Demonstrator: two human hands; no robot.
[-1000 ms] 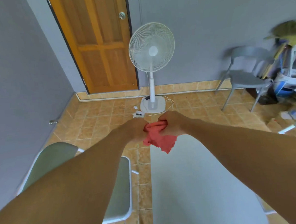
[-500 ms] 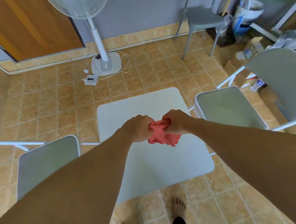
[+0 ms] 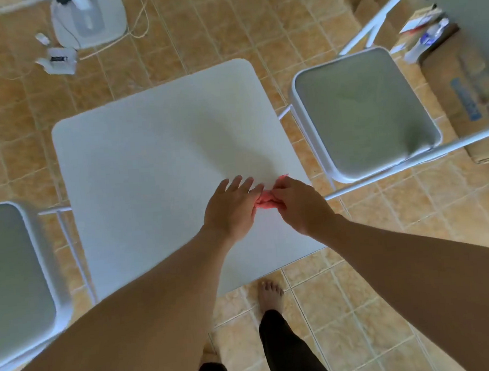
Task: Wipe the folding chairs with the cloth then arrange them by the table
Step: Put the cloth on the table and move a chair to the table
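The right hand (image 3: 299,204) pinches the bunched cloth (image 3: 263,203) just above the table (image 3: 148,151); the left hand (image 3: 230,212), fingers straight, only touches it. That thin pinch may slip — or the wad may miss patches on the chairs (image 3: 362,110).

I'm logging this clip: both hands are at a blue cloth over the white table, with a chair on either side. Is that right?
No: the head view shows a red cloth, not blue. The rest holds: left hand and right hand are at it over the white table, left chair and right chair either side.
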